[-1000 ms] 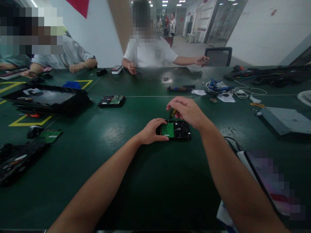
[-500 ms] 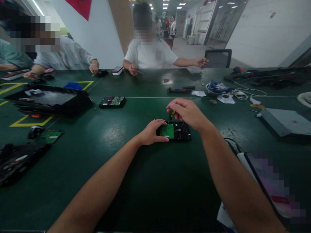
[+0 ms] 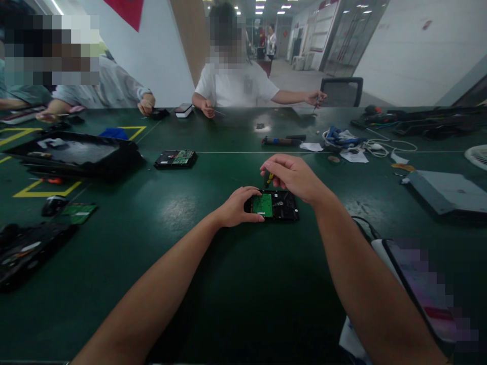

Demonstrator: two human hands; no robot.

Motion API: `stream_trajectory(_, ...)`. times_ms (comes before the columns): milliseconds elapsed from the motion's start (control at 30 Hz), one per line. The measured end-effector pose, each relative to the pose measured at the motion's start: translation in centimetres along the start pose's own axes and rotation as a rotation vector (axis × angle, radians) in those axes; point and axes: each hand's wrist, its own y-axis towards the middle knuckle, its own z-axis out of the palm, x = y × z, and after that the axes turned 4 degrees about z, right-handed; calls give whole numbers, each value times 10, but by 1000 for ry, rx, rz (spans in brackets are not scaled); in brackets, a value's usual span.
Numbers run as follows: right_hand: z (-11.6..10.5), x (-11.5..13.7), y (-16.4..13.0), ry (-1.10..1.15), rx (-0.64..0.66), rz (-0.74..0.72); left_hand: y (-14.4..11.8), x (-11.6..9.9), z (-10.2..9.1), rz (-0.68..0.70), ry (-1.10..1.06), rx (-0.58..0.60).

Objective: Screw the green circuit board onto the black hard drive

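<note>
Left hand [image 3: 238,207] clamped on hard drive [image 3: 279,205], right hand [image 3: 292,177] pinching screwdriver [image 3: 269,178] at far edge (green board [image 3: 263,204] still mounted); likely early.

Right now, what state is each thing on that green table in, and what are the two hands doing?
hard drive: flat on the table, green circuit board facing up.
left hand: gripping the drive's left edge.
right hand: closed on a screwdriver.
screwdriver: roughly upright, over the drive's far edge.
second hard drive: lying flat, untouched.
loose circuit board: flat, beside a mouse.
white cable: loosely coiled.
</note>
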Motion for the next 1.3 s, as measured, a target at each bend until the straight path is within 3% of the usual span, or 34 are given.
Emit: stream_trajectory(1300, -4, 6, -4, -27, 24, -11, 0, -1, -1, -6, 0, 4)
